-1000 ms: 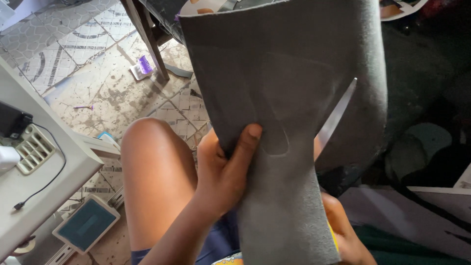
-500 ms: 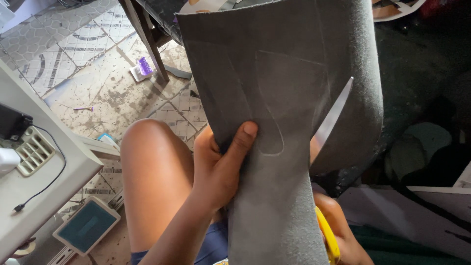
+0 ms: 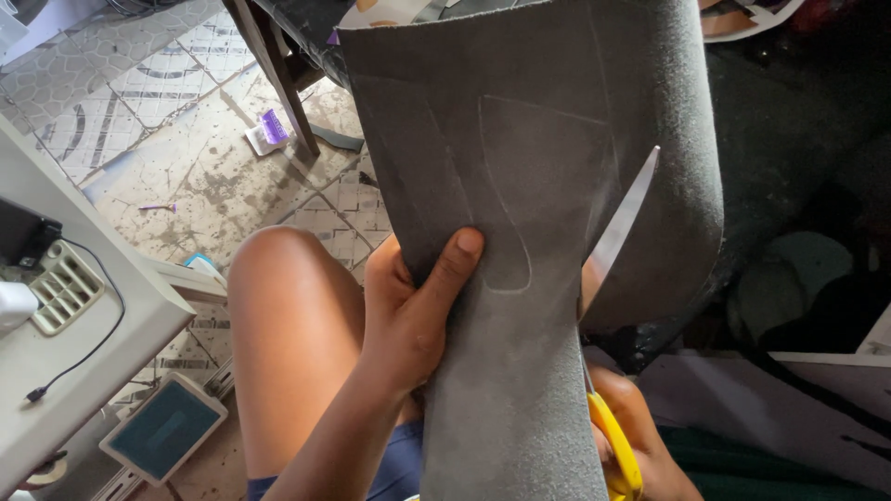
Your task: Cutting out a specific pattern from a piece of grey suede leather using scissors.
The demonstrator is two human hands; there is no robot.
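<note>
A large sheet of dark grey felt-like material [image 3: 548,121] stands upright in front of me, with curved outlines drawn on it. My left hand [image 3: 408,315] grips its left edge, thumb pressed on the front near a drawn shape. My right hand [image 3: 640,436], mostly hidden behind the sheet at the bottom right, holds scissors with yellow handles [image 3: 617,445]. One bare metal blade [image 3: 620,227] sticks up across the sheet's right side, at the end of a slit. My bare knee [image 3: 288,315] is below the left hand.
A white table edge [image 3: 83,353] with a cable and a small grille-like object is at the left. A tiled, stained floor [image 3: 176,158] lies beyond, with a dark table leg [image 3: 278,83] and a small purple item [image 3: 269,128]. A teal pedal-like box [image 3: 162,436] sits below.
The sheet has shifted slightly upward and leftward in my hands, and the scissors' yellow handle has come into view at the bottom right. The blade stays at much the same place.
</note>
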